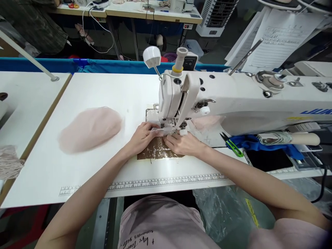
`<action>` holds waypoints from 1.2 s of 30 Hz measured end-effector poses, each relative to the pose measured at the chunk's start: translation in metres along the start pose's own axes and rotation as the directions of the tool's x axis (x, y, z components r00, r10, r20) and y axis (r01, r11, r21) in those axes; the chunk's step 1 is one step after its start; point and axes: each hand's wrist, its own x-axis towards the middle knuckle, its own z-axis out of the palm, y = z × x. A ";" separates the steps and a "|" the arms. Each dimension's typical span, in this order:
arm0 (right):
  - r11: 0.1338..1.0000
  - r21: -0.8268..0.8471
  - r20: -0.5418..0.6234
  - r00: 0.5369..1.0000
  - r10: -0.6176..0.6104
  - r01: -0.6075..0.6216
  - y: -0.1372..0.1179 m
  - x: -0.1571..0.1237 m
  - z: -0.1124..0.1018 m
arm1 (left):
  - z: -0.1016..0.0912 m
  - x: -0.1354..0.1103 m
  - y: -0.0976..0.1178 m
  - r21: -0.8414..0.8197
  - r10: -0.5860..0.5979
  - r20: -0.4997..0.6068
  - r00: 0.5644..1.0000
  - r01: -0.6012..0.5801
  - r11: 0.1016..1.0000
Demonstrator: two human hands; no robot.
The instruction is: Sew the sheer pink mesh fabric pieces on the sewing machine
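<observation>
A strip of sheer pale fabric [163, 131] lies under the needle area of a white sewing machine [178, 93]. My left hand [144, 137] is on the left end of that fabric, its fingers bent and pressed together over the edge. On the other side, my right hand [183, 143] pinches the fabric's near edge just below the presser foot. Both hands rest over a shiny brown taped plate [158, 152]. More pale pink fabric [207, 121] lies behind the machine's needle, under the arm. The fingertips are partly hidden by fabric and machine parts.
An oval pile of sheer pink fabric [90, 129] lies on the white table [127, 90] to the left. Green thread snips [233, 145], a blue cloth [249, 142] and a dark phone [269, 159] sit at the right. A printed ruler [155, 181] runs along the near edge.
</observation>
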 end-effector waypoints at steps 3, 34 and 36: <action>0.997 -0.007 0.002 0.997 -0.075 0.075 0.006 0.002 0.005 | 0.001 0.000 -0.002 -0.007 -0.003 -0.005 1.000 0.003 1.000; 0.908 0.233 -0.177 0.903 0.392 -0.348 -0.014 -0.010 0.002 | 0.018 -0.024 -0.002 0.687 0.528 0.023 0.849 -0.397 0.608; 0.906 0.249 -0.244 0.884 0.399 -0.341 -0.014 -0.012 0.005 | 0.018 -0.026 0.001 0.697 0.540 0.032 0.841 -0.405 0.591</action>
